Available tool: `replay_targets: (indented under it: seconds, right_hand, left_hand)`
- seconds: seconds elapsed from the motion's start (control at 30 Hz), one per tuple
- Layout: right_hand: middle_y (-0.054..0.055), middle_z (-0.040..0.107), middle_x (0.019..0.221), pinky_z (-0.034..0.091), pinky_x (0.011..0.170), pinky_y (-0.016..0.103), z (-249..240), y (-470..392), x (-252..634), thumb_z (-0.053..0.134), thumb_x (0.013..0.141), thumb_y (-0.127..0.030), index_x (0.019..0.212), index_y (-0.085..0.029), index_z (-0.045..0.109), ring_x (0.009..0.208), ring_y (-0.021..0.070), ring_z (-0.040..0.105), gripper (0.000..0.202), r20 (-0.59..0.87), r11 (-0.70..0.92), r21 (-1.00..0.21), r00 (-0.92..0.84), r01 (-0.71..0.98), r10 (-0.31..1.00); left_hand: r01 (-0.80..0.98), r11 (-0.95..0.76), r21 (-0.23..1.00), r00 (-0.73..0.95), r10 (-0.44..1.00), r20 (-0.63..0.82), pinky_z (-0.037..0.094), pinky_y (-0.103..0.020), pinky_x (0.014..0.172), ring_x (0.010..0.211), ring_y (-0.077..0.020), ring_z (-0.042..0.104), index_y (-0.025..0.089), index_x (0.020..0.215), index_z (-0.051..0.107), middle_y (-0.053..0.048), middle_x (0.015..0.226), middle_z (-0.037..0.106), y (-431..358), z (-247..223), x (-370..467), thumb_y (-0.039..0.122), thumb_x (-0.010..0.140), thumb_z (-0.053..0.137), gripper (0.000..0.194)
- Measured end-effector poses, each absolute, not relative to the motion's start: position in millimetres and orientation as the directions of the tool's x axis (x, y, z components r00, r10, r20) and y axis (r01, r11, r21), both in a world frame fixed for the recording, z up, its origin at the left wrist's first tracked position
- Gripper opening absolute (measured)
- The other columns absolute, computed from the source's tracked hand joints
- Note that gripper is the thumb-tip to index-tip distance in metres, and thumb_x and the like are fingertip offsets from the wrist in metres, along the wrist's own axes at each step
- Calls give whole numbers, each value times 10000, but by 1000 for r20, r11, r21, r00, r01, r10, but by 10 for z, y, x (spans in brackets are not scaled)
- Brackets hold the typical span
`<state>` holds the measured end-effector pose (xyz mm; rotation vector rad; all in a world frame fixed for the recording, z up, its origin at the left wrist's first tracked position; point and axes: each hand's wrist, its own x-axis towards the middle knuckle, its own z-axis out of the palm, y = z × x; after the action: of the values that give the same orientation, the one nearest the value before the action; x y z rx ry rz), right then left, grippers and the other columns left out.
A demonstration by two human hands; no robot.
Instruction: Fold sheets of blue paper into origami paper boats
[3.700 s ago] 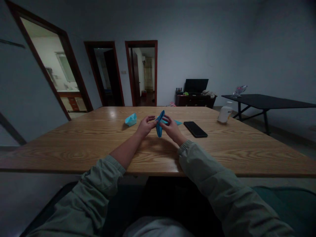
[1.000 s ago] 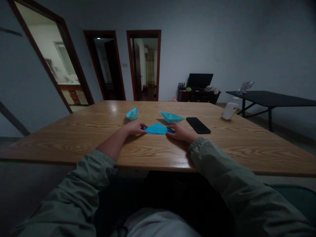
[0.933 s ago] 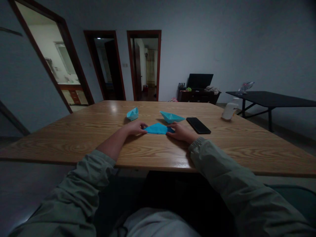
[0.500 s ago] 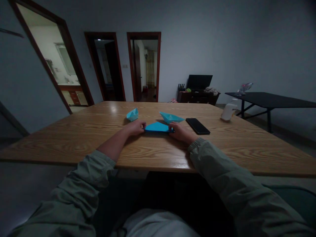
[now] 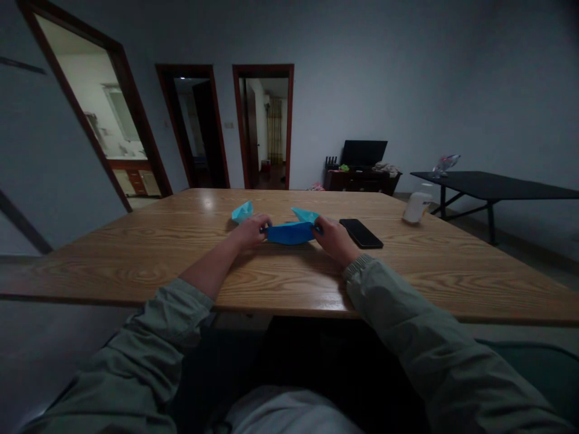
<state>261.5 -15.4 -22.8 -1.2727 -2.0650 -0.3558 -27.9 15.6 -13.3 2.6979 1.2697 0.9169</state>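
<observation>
A piece of folded blue paper (image 5: 290, 233) is stretched between my two hands, a little above the wooden table (image 5: 280, 283). My left hand (image 5: 252, 231) pinches its left end, and my right hand (image 5: 333, 237) grips its right end with the fingers closed. The side facing me is a darker blue. Behind my left hand sits a light blue folded paper shape (image 5: 242, 211). A light blue paper boat (image 5: 304, 214) lies behind the paper, partly covered by my right hand.
Right of my right hand lies a black phone (image 5: 360, 233). Farther right stands a white bottle (image 5: 417, 207). Beyond the table are a black table (image 5: 493, 184), a dark cabinet with a screen (image 5: 364, 155), and several doorways along the wall.
The blue paper has been raised and tilted, so its darker side now faces me. My right hand has lifted slightly and covers more of the paper boat. Both hands keep their hold.
</observation>
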Motion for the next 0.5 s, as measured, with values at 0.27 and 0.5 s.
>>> replay_targets:
  seconds: [0.27, 0.5]
  right_hand:
    - [62, 602, 826, 366, 660, 308, -232, -55, 2555, 563, 903, -434, 893, -206, 548, 742, 228, 556, 228, 760, 456, -357, -30, 815, 649]
    - [75, 622, 928, 474, 624, 296, -186, -25, 2425, 567, 812, -619, 974, -208, 510, 746, 207, 623, 445, 288, 265, -953, 170, 146, 942]
  left_hand:
    - [628, -692, 357, 441, 694, 568, 402, -296, 680, 698, -152, 467, 186, 589, 451, -2, 676, 491, 110, -57, -241, 194, 704, 577, 171]
    - [153, -463, 873, 134, 885, 446, 525, -287, 551, 592, -132, 540, 154, 678, 552, 12, 632, 515, 98, -11, -181, 376, 714, 661, 249]
